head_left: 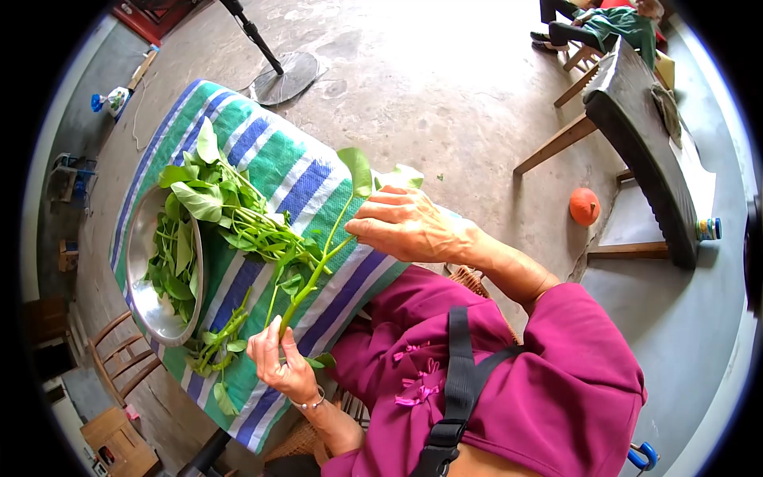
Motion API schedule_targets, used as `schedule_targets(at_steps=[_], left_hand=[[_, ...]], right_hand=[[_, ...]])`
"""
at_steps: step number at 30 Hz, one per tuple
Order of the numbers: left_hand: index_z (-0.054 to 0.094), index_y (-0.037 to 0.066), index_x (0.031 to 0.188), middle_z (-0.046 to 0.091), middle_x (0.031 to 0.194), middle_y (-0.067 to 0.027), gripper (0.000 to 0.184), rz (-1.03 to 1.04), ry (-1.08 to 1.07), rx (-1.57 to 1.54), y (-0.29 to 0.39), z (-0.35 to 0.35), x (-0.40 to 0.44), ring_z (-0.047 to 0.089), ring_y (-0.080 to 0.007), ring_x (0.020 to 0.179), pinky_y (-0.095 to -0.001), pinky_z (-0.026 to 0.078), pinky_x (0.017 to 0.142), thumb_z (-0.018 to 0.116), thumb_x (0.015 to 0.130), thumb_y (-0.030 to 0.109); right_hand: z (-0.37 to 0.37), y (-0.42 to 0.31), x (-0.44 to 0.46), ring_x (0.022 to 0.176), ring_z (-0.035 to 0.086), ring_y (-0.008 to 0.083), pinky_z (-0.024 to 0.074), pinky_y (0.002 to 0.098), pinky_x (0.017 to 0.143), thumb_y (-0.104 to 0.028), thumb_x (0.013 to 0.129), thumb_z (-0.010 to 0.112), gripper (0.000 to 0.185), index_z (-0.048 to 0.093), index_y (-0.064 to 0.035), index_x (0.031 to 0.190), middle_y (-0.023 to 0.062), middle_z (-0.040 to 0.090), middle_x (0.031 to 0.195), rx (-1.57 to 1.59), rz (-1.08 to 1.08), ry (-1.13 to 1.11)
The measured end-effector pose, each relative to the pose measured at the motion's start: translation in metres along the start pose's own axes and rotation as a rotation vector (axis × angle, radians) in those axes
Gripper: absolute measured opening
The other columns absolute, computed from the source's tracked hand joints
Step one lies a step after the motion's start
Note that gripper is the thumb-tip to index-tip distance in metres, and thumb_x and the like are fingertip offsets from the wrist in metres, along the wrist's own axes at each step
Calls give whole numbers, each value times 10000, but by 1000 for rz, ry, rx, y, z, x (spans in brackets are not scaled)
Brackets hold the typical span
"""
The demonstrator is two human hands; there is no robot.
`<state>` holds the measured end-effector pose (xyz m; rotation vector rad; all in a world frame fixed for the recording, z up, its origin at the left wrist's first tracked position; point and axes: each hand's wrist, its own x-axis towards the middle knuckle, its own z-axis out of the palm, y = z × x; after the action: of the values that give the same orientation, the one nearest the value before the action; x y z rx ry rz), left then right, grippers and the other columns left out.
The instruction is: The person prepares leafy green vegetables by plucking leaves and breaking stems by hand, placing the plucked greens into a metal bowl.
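My left hand (282, 367), with a bracelet at the wrist, pinches the thick lower end of a green leafy stem (300, 299). My right hand (407, 222) has its fingers closed on the upper end of that stem, where it branches. A broad leaf (357, 172) stands up beside the right fingers, and another pale leaf shows behind the knuckles. Beyond the stem lies a pile of leafy greens (246, 208) on the striped cloth (334, 318). Several short stem pieces (218, 342) lie near my left hand. A metal bowl (163, 322) at the left contains picked leaves (172, 266).
A stand with a round base (286, 78) is on the concrete floor past the table. To the right are a wooden-legged bench (640, 151) and an orange round object (584, 207). Another person (616, 28) sits at the upper right. A wooden chair (127, 362) is at the left.
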<state>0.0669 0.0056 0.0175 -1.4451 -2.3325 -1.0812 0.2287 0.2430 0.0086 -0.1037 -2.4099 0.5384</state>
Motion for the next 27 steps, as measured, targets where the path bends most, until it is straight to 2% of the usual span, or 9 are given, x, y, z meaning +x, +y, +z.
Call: schedule_targets(at_steps=[4, 5, 14, 20, 22, 23, 24, 26, 27], left_hand=[[638, 15, 1005, 601, 824, -83, 229, -22, 1, -5, -2, -2, -1, 550, -227, 774, -324, 437, 721, 644, 777, -6], [638, 16, 1006, 603, 826, -84, 227, -33, 0, -6, -2, -3, -2, 552, -228, 777, -324, 437, 723, 643, 780, -4], [643, 8, 976, 607, 797, -80, 201, -72, 14, -5, -4, -7, -3, 534, -219, 727, -337, 415, 725, 648, 776, 9], [641, 2, 972, 602, 789, -77, 191, -71, 11, 13, -5, -10, -3, 534, -221, 725, -340, 411, 736, 643, 782, 17], [642, 2, 972, 602, 790, -74, 193, -59, 4, 14, -4, -9, -3, 536, -222, 726, -342, 411, 742, 643, 780, 18], [642, 1, 973, 603, 790, -71, 194, -48, -1, 18, -4, -9, -3, 537, -223, 727, -343, 410, 747, 643, 779, 19], [642, 1, 973, 603, 790, -71, 194, -50, 1, 19, -4, -10, -4, 537, -223, 727, -343, 410, 747, 643, 779, 19], [632, 9, 1014, 605, 834, -83, 224, -46, -12, 23, -6, -10, -5, 548, -236, 763, -330, 435, 701, 625, 791, -10], [632, 9, 1014, 605, 834, -83, 224, -48, -10, 23, -6, -11, -5, 548, -236, 763, -330, 435, 701, 625, 791, -10]], right_hand=[[-13, 21, -8, 798, 570, 221, 441, 353, 727, -109, 789, 569, 167, 563, -69, 951, 61, 568, 819, 46, 21, -36], [-16, 26, -14, 817, 571, 227, 439, 357, 737, -119, 805, 573, 160, 585, -57, 952, 64, 584, 853, 99, 113, -105], [-4, 31, -19, 862, 561, 256, 434, 376, 786, -109, 806, 591, 133, 613, -24, 906, 82, 592, 867, 356, 110, -133], [-1, 26, -15, 778, 578, 249, 456, 362, 718, -64, 766, 575, 68, 599, -37, 823, 83, 577, 777, 328, 125, -101], [0, 26, -15, 720, 574, 240, 449, 348, 702, -16, 718, 594, 146, 591, -51, 861, 71, 580, 765, 157, 172, -98], [5, 27, -14, 668, 571, 233, 447, 349, 644, -26, 712, 606, 148, 572, -55, 854, 64, 557, 712, 128, 119, 5], [6, 25, -12, 668, 571, 233, 447, 349, 644, -26, 712, 606, 148, 572, -55, 854, 64, 557, 712, 129, 116, 4], [6, 17, -9, 647, 572, 256, 461, 369, 635, -71, 742, 580, 130, 541, -48, 865, 87, 543, 682, 168, 275, 63], [5, 17, -9, 647, 572, 256, 461, 369, 635, -71, 742, 580, 130, 541, -48, 865, 87, 543, 682, 168, 274, 61]])
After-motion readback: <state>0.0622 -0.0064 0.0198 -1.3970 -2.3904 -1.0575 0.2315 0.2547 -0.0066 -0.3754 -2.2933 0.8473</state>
